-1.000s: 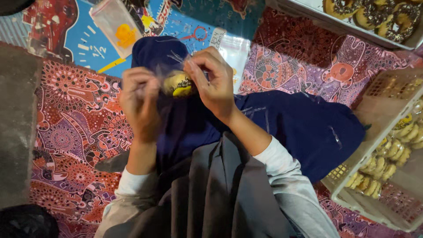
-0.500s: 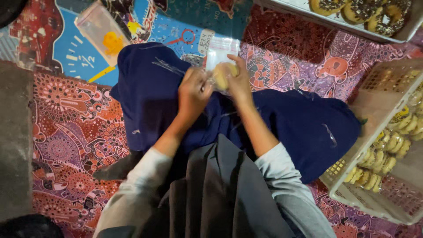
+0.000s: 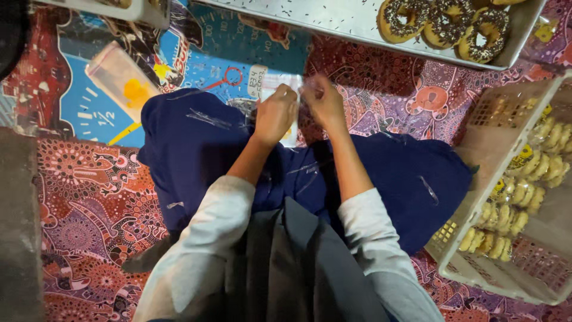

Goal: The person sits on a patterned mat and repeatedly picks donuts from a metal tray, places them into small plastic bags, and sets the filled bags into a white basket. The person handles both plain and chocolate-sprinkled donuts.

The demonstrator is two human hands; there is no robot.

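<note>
Both hands are working close together over the dark blue cloth [image 3: 196, 149] covering the lap. The left hand [image 3: 275, 114] is curling into a loose fist, the right hand [image 3: 325, 101] is pinching a clear plastic bag [image 3: 285, 89] lying on the patterned mat [image 3: 77, 209]. Beyond, a metal tray [image 3: 333, 24] is holding sprinkled doughnuts [image 3: 444, 24].

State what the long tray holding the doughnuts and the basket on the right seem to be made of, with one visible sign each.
Tray: probably metal, dull grey finish, flat sheet with a thin bent rim. Basket: apparently plastic, pale beige, matte, with moulded lattice holes in its wall.
</note>
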